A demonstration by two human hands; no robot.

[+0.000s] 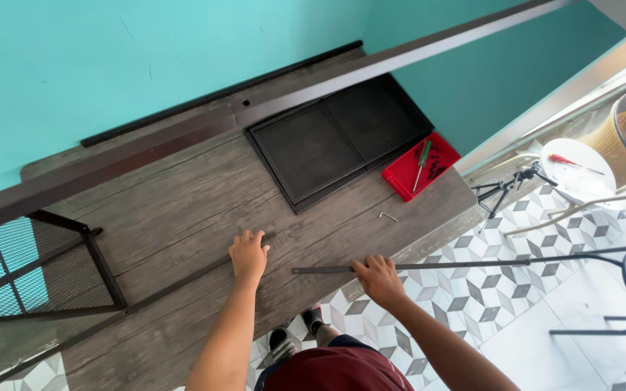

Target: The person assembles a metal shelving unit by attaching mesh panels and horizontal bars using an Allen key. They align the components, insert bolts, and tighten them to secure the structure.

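Note:
My left hand (248, 255) rests on the grey wooden tabletop (182, 210), fingers curled over the near end of a long dark metal bar (175, 286) that runs down to the left. My right hand (378, 279) grips a second thin dark metal bar (443, 266) at the table's front edge; this bar sticks out to the right over the tiled floor. A small hex key (387, 216) lies on the wood just beyond my right hand.
A black mesh panel (338, 137) lies at the back of the table, beside a red tray (420, 166) holding a green-handled screwdriver and screws. A long dark beam (182, 137) crosses overhead. A black mesh frame (30, 268) stands left. Stools and a tripod (505, 190) stand right.

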